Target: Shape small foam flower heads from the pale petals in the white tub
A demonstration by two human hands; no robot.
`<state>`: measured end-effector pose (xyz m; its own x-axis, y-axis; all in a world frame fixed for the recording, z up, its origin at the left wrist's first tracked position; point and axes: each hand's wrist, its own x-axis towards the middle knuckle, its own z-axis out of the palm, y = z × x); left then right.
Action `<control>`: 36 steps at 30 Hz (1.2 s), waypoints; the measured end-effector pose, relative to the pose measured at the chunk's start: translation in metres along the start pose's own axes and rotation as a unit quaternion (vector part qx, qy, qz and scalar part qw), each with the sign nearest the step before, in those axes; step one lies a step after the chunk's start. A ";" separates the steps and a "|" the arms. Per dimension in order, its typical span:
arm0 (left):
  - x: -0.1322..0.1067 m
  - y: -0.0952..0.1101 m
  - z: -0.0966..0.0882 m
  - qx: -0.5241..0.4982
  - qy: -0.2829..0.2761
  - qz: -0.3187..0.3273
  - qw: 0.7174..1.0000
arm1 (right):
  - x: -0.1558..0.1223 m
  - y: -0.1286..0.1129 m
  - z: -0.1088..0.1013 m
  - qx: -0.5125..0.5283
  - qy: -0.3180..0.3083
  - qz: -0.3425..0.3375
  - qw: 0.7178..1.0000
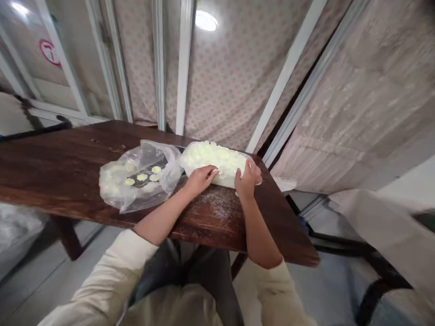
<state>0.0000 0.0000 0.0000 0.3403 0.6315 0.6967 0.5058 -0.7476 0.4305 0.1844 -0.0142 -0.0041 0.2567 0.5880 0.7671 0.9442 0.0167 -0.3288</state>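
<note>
A heap of pale yellow-white soft lumps (214, 160), possibly dough, lies on the dark wooden table (68, 167), with its long side facing me. My left hand (200, 179) rests on the heap's near edge, with the fingertips pressed among the lumps. My right hand (248, 179) is curled against the heap's right end. To the left, a crumpled clear plastic bag (117, 181) partly covers a dark tray (147, 175) that holds several flat yellow rounds (142, 177). A dusting of flour (217, 203) lies in front of the heap.
The table's right corner (306, 258) lies just beyond my right forearm. Printed fabric sheets (231, 81) and white posts (185, 59) stand behind the table. A white sack (16, 231) sits low at left, and pale cloth (390, 235) hangs at right.
</note>
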 end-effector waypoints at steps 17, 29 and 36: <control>0.000 -0.004 0.010 -0.013 0.017 0.017 1.000 | -0.002 -0.005 -0.002 0.099 0.064 -0.078 0.990; -0.001 -0.008 0.011 -0.028 0.013 0.018 0.999 | -0.010 -0.023 -0.004 0.191 -0.051 -0.226 0.954; -0.001 -0.003 0.009 -0.010 -0.011 0.023 1.000 | -0.007 -0.020 -0.001 0.211 -0.012 -0.183 0.960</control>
<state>0.0051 0.0035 -0.0070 0.3807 0.6008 0.7029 0.4728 -0.7798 0.4104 0.1636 -0.0193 -0.0024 -0.0867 0.4991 0.8622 0.8011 0.5494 -0.2375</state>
